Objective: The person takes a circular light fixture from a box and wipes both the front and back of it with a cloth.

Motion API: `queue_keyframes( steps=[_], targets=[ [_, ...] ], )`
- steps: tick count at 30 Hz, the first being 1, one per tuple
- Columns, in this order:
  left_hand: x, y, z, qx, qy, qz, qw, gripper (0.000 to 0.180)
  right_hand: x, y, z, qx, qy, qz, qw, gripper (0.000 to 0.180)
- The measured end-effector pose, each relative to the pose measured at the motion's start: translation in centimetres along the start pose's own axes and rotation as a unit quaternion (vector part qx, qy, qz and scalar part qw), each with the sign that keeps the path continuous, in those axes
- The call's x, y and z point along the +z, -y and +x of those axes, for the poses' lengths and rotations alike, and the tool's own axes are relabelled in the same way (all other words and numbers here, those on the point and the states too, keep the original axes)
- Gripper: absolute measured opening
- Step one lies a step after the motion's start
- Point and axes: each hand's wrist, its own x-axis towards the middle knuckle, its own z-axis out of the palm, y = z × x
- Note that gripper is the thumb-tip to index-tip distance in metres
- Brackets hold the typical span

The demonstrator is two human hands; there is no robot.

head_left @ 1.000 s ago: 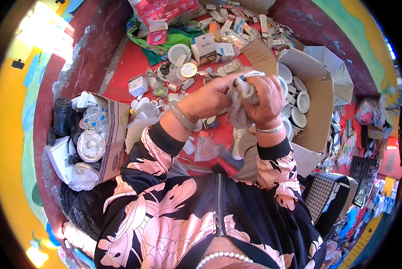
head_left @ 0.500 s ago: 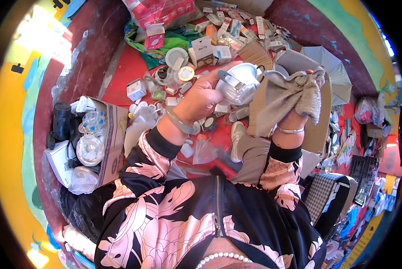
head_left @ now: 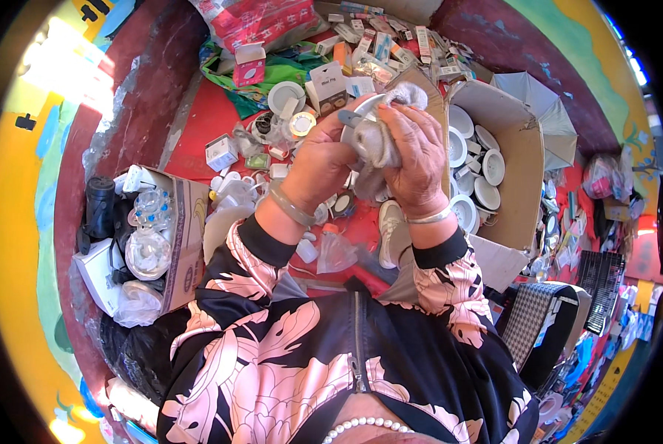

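My left hand [head_left: 318,164] is closed round the edge of a round white downlight [head_left: 351,127] with a grey spring clip on its back. A grey towelling rag [head_left: 377,145] lies against the light, bunched up in my right hand [head_left: 417,164]. Between the two hands, the rag covers much of the light. Just right of my right hand stands an open cardboard box [head_left: 515,211], with several round white downlights [head_left: 487,194] lying loose inside.
At the left, a carton [head_left: 187,240] holds bagged clear parts and a black cylinder. Small boxes [head_left: 330,87], loose lamps and plastic bags cover the red floor ahead. A silver umbrella [head_left: 542,111] leans behind the open box. A houndstooth-patterned seat [head_left: 527,318] is at the lower right.
My right hand has swung left with the rag, from over the cardboard box onto the downlight. The box's contents now show. My left hand has shifted slightly left and down.
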Motion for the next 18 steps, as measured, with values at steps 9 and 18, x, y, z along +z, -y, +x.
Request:
queue_keyframes(
  steps=[9,18],
  targets=[
    [0.5,-0.5,0.4,0.066,-0.04,-0.08,0.994,0.076,-1.3,0.8,-1.1,0.222,-0.203,0.133,0.944,0.021],
    [0.6,-1.1,0.2,0.146,-0.026,0.01,0.989,0.08,-3.4,0.3,0.6,0.399,-0.269,0.396,0.783,0.048]
  ],
)
